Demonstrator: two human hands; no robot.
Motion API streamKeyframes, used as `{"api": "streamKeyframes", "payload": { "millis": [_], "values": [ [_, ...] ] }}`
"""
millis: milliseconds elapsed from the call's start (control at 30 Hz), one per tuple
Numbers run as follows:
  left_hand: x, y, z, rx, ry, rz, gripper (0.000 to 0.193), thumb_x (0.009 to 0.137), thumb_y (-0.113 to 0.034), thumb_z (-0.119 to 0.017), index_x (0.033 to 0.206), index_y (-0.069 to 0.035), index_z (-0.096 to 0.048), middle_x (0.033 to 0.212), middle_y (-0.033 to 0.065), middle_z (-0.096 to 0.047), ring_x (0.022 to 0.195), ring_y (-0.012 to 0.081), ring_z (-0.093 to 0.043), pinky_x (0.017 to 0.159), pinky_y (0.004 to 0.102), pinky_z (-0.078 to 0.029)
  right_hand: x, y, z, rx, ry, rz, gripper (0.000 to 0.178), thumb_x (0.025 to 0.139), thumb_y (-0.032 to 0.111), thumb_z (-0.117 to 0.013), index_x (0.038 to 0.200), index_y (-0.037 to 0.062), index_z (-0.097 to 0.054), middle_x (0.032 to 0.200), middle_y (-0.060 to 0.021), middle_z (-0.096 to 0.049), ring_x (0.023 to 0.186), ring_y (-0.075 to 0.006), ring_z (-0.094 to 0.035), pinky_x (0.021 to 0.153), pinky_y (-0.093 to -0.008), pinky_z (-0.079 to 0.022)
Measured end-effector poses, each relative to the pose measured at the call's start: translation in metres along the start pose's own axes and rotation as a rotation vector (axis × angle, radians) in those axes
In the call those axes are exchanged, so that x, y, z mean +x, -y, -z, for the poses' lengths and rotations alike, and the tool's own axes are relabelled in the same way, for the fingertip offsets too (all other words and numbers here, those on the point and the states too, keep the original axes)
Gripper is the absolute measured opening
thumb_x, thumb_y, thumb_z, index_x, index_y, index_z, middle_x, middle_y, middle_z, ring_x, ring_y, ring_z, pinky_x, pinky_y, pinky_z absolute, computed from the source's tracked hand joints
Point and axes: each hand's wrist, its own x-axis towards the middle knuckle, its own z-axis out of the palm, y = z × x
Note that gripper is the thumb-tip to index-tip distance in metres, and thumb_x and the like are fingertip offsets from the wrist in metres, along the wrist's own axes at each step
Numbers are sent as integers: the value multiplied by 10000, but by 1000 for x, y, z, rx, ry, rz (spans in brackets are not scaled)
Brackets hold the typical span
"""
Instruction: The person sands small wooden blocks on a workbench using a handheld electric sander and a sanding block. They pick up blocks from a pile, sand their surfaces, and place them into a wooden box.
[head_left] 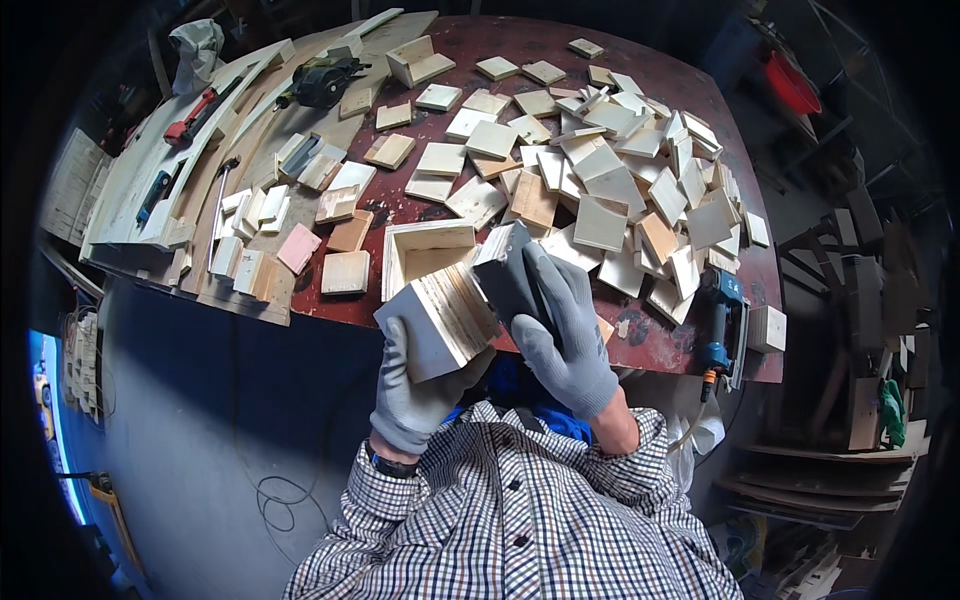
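While right fingers [550,280] clamp dark grey block [508,272], left fingers [397,342] grip pale wooden block [432,325], sides brown-striped.

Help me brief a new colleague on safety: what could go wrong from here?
The blue tool lies near the edge of the table, its hose hanging down; a snag might drag it off. The dark block in the right hand is close to the wood in the left hand, so a slip could jab that hand. The loose pile could slide if bumped.
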Motion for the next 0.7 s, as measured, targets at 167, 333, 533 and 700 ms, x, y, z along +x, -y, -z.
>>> {"api": "streamKeyframes", "payload": {
  "millis": [167,333,533,700],
  "values": [
    [-5,-4,-4,61,-6,35,766,1048,-575,-577,1609,-100,-361,1585,158,-469,1475,345,-462,1213,572,-405,-2,22,-1,-206,248,324,708,902,306,-771,1541,117,-532,1440,-260,-515,1263,-421,-552,1065,-506,-428],
    [-5,-2,0,-134,44,110,837,962,-658,-652,1610,-187,-409,1586,143,-476,1454,364,-467,1197,636,-369,-14,-55,4,-95,-49,-122,647,946,237,-724,1511,2,-512,1393,-271,-538,1264,-419,-543,1071,-495,-449],
    [-1,-4,-5,-69,217,60,808,1008,-734,-463,1638,-239,-366,1635,92,-446,1495,368,-424,1249,636,-280,1,15,18,-112,134,262,708,928,299,-740,1552,61,-503,1469,-277,-495,1269,-430,-546,1090,-500,-432],
    [-8,-11,8,-225,174,75,885,1007,-735,-440,1620,-101,-359,1523,202,-512,1313,446,-570,1250,635,-278,14,-12,18,-280,195,39,603,970,332,-713,1503,99,-556,1363,-260,-560,1213,-423,-572,1026,-506,-454]
  ]
}}
